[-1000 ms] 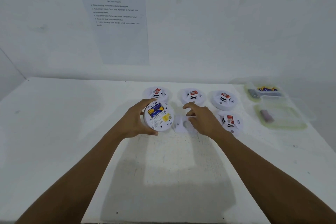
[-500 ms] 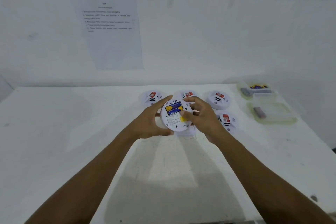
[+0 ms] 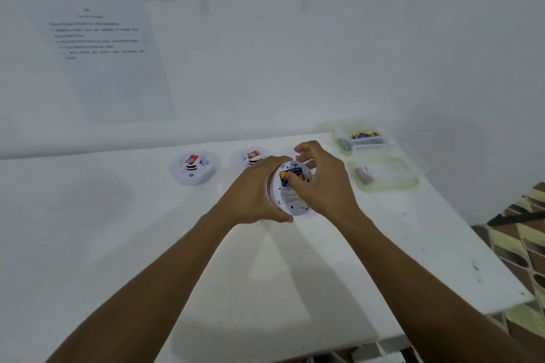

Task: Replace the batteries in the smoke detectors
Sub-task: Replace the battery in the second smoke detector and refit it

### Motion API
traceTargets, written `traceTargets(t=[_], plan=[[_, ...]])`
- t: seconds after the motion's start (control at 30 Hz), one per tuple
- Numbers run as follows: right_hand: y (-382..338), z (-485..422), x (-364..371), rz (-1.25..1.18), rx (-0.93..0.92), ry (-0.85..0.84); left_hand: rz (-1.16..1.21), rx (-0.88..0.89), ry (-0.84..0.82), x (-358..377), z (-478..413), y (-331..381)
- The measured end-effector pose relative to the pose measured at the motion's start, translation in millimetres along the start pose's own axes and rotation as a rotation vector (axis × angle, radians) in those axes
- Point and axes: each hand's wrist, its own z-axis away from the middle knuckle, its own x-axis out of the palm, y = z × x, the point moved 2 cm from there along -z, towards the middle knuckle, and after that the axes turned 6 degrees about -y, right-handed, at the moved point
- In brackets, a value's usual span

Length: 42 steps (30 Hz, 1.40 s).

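The left hand (image 3: 250, 191) gripped a round white smoke detector (image 3: 290, 200) by its rim, holding it tilted above the worktop (image 3: 118, 230) with its labelled back toward the camera. The right hand (image 3: 324, 186) curled over the far rim of the same unit, thumb pressed on the blue-and-yellow battery (image 3: 283, 177) in its open compartment. A second detector (image 3: 193, 169) lay on the worktop to the left; a third detector (image 3: 250, 156) showed partly behind the left hand. At right stood a near tub (image 3: 411, 183) and a far tub (image 3: 337, 138), both clear
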Motion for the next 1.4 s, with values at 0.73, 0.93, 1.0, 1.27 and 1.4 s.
traceTargets(t=[0.73, 0.93, 1.0, 1.27, 1.4], plan=[[73.0, -12.0, -99.6, 0.031, -0.001, 0.009, -0.111, -0.058, 0.057, 73.1, -80.5, 68.5], [81.5, -12.2, -97.2, -0.046, -0.019, 0.015, -0.106, -0.153, -0.002, 75.4, -87.5, 58.7], [85.2, -12.8, -95.2, -0.07, -0.081, -0.004, -0.059, -0.137, 0.035, 72.7, -86.7, 56.3], [95.7, -22.0, -84.1, 0.077, -0.464, 0.098, 0.105, -0.074, 0.121, 69.3, -90.2, 50.1], [100.2, -30.4, -94.5, -0.058, -0.398, 0.109, 0.122, -0.074, 0.106, 69.7, -93.4, 46.3]])
